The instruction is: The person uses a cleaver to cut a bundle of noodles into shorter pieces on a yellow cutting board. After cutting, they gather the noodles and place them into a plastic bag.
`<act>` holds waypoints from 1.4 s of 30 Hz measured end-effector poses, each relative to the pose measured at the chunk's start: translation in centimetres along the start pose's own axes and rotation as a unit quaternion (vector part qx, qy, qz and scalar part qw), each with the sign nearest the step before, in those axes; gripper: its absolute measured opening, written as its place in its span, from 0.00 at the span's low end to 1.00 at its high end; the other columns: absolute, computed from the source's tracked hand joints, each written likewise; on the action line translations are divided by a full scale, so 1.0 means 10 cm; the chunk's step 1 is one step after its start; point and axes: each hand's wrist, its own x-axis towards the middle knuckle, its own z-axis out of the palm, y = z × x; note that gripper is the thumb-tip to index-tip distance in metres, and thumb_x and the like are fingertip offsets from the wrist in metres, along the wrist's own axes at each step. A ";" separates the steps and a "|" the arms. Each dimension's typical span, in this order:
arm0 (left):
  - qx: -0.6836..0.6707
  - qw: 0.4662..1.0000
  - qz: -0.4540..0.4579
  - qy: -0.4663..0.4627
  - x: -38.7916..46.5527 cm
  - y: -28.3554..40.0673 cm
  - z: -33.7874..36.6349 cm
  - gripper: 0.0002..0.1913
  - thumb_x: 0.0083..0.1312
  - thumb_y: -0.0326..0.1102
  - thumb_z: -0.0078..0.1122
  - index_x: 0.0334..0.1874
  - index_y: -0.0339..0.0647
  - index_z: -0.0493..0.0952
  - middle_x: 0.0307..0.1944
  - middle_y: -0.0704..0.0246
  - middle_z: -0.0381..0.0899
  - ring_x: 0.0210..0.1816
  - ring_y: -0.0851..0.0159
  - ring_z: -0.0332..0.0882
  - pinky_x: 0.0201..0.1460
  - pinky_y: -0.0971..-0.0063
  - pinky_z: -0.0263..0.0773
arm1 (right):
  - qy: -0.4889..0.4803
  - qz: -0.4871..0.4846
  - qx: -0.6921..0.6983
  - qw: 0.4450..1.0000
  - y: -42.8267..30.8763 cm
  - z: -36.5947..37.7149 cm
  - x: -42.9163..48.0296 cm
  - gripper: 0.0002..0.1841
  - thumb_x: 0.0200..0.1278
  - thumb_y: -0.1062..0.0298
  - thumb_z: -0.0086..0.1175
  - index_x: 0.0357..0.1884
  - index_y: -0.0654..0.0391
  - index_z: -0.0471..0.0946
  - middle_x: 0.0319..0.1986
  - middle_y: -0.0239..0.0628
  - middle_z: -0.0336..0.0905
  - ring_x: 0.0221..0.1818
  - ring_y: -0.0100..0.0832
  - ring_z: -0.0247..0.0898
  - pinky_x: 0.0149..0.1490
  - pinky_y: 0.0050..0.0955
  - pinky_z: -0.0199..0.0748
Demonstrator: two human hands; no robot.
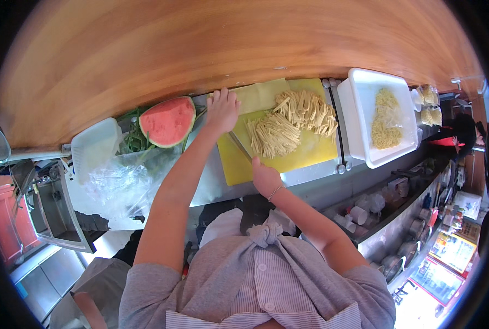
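A yellow cutting board [244,174] lies before me on a metal counter. My right hand [266,177] grips the handle of a knife [239,144], whose blade points away from me and to the left across the board. At the board's far left, my left hand [223,110] rests palm down at the end of a pale folded sheet of food [259,98], perhaps tofu skin. No object shows in that hand. Right of the blade lies a pile of thin cut strips [274,135]. Behind it is a second heap of wider strips [308,112].
A cut watermelon piece [168,121] sits on the left beside green vegetables [135,137], a plastic bag [121,185] and a white basket [96,142]. To the right, a white tub [355,135] holds yellow noodles [386,123]. A wooden wall [244,41] borders the counter's far side.
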 end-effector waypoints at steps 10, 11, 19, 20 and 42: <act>-0.009 0.998 -0.037 -0.045 -0.04 0.07 0.02 0.10 0.66 0.40 0.52 0.42 0.43 0.72 0.45 0.64 0.70 0.50 0.56 0.65 0.50 0.56 0.58 | 0.008 -0.020 -0.018 1.000 0.10 0.00 -0.03 0.11 0.62 0.72 0.44 0.45 0.61 0.63 0.24 0.50 0.79 0.28 0.52 0.79 0.32 0.48 0.77; -0.009 0.999 -0.036 -0.039 -0.09 0.09 0.02 0.10 0.66 0.40 0.52 0.42 0.43 0.72 0.45 0.64 0.70 0.50 0.56 0.65 0.50 0.56 0.58 | 0.007 -0.028 -0.022 0.999 0.11 0.00 -0.05 0.11 0.61 0.72 0.44 0.45 0.60 0.63 0.24 0.50 0.79 0.28 0.51 0.79 0.32 0.48 0.77; -0.030 0.991 -0.103 0.084 -0.17 0.08 -0.08 0.09 0.66 0.41 0.53 0.42 0.45 0.74 0.42 0.65 0.71 0.48 0.57 0.66 0.50 0.56 0.59 | 0.016 -0.043 -0.050 0.998 0.16 -0.05 0.02 0.16 0.58 0.74 0.46 0.49 0.62 0.63 0.24 0.49 0.79 0.27 0.52 0.78 0.32 0.47 0.76; -0.030 0.982 -0.125 0.135 -0.24 0.03 -0.12 0.08 0.65 0.39 0.53 0.41 0.44 0.74 0.40 0.65 0.72 0.45 0.57 0.68 0.48 0.57 0.61 | 0.032 -0.050 -0.045 0.997 0.16 -0.04 0.02 0.15 0.57 0.74 0.46 0.48 0.62 0.62 0.24 0.49 0.79 0.27 0.52 0.78 0.32 0.47 0.76; -0.295 0.847 -0.440 0.042 -1.27 0.22 0.62 0.11 0.55 0.29 0.60 0.40 0.37 0.74 0.28 0.58 0.82 0.31 0.54 0.81 0.37 0.62 0.76 | 0.144 -0.001 0.156 0.977 0.59 -0.39 -0.21 0.13 0.65 0.66 0.51 0.44 0.58 0.62 0.20 0.54 0.76 0.24 0.58 0.73 0.29 0.53 0.71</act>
